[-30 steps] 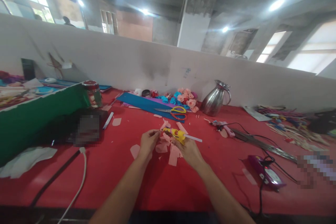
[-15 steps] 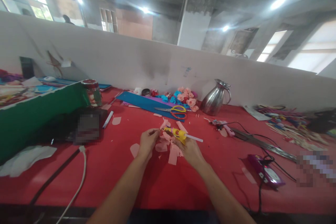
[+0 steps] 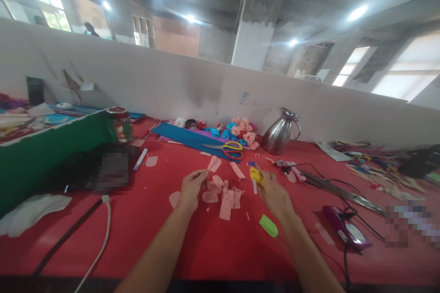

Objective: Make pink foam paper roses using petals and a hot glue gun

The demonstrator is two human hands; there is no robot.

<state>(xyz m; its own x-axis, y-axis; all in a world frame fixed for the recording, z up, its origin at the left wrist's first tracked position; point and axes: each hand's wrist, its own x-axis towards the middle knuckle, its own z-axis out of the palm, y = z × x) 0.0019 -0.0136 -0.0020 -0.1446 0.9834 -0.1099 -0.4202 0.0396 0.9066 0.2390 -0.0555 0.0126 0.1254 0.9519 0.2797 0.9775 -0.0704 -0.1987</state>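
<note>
My left hand point(image 3: 192, 187) is closed in a pinch, with a pink paper piece point(image 3: 213, 164) rising from its fingertips. My right hand point(image 3: 277, 194) grips a yellow hot glue gun point(image 3: 256, 175), and a pale glue stick point(image 3: 255, 186) sticks out of its back end. Part of the gun is hidden by my fingers. Between the hands lies a loose heap of cut pink paper pieces point(image 3: 226, 203). A bright green cut piece point(image 3: 268, 225) rests below my right hand on the red table point(image 3: 220, 252).
Scissors point(image 3: 228, 147) lie on blue sheets point(image 3: 185, 136), beside pink and blue paper flowers point(image 3: 244, 130). A steel jug point(image 3: 280, 132) stands behind. To the right are a pink tool point(image 3: 296, 171) with a cord and a purple power box point(image 3: 347, 226). A lidded jar point(image 3: 119, 124) stands left.
My right hand has moved right with the glue gun and turned it, so the glue stick points towards me. The green piece has come into view. My left hand stays nearly in place.
</note>
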